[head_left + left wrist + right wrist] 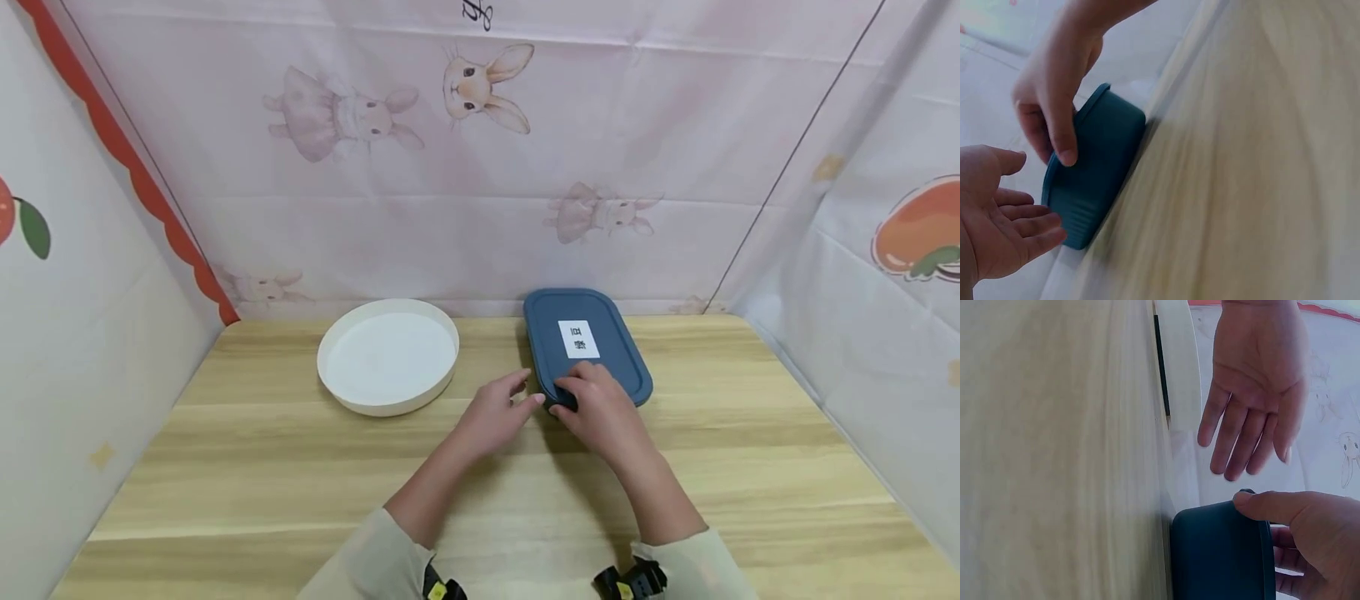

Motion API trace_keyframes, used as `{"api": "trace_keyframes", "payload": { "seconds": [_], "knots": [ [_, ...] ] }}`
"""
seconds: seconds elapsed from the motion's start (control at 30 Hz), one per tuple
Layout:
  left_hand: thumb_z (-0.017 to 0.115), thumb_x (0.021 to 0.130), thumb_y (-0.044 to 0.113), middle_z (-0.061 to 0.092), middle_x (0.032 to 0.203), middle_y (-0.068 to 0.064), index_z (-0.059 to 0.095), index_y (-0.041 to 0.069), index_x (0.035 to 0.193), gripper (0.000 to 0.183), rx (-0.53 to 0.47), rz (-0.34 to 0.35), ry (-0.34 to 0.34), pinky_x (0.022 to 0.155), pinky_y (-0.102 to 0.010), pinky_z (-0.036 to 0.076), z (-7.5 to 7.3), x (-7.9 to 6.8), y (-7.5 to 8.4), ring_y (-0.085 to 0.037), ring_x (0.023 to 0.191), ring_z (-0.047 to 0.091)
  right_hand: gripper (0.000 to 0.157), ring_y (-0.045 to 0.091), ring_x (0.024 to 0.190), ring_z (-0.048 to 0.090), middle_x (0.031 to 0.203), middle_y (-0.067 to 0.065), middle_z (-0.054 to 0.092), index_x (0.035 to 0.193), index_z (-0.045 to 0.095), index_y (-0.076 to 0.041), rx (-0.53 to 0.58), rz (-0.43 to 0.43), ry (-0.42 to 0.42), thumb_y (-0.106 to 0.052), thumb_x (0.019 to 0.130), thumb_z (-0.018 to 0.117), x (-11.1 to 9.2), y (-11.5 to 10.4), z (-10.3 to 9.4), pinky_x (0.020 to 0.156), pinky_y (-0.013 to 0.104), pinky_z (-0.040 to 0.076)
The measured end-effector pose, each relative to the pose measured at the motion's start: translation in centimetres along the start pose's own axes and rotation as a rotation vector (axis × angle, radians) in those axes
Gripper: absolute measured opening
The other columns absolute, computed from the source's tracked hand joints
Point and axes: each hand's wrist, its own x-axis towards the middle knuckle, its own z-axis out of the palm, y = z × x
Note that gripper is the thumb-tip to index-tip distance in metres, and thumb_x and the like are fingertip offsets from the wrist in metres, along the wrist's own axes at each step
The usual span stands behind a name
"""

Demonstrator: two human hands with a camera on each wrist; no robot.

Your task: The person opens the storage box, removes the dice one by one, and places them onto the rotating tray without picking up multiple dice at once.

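Note:
A blue rectangular food container (618,358) with a fitted lid and a white label (578,339) sits at the back of the table, right of centre. My right hand (602,414) grips its near edge, the thumb against the front and the fingers curled over the lid. In the right wrist view, that thumb presses by the lid's rim at a corner of the container (1219,556). My left hand (491,414) hovers just left of the near left corner, fingers spread and relaxed, holding nothing. In the left wrist view its palm (991,219) faces the container's side (1100,169).
A round white shallow dish (390,407) lies on the wooden table (262,475), left of the container. Fabric printed with rabbits (480,250) hangs directly behind the table. More fabric walls (862,333) stand at both sides.

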Motion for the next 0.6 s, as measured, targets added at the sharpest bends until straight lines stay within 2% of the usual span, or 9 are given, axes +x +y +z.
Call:
{"api": "trace_keyframes", "payload": {
  "seconds": [0.17,0.4,0.6],
  "knots": [
    [0.058,0.099,0.035,0.055,0.142,-0.015,0.044,0.004,0.147,0.058,-0.099,-0.022,-0.025,0.106,-0.04,0.049,1.1,0.5,-0.2,-0.025,0.129,0.056,0.034,0.025,0.088,0.058,0.094,0.005,0.062,0.102,0.076,-0.004,-0.033,0.0,0.012,-0.022,0.075,0.086,0.2,-0.1,0.0,0.074,0.037,0.055],
    [0.058,0.099,0.03,0.054,0.143,-0.013,0.042,0.003,0.148,0.058,-0.233,-0.026,-0.014,0.104,-0.036,0.051,1.9,0.7,-0.5,-0.022,0.128,0.057,0.029,0.024,0.085,0.06,0.092,0.005,0.064,0.101,0.077,-0.005,-0.054,-0.024,0.024,-0.021,0.077,0.083,0.3,-0.1,-0.1,0.07,0.038,0.055],
    [0.058,0.099,0.033,0.054,0.143,-0.013,0.043,0.006,0.148,0.058,-0.204,-0.035,0.033,0.104,-0.035,0.051,2.0,0.7,-0.4,-0.021,0.127,0.057,0.027,0.025,0.083,0.058,0.09,0.003,0.066,0.098,0.078,-0.008,-0.083,-0.021,0.103,-0.024,0.076,0.084,0.1,-0.1,-0.1,0.062,0.039,0.048]
  ]
}}
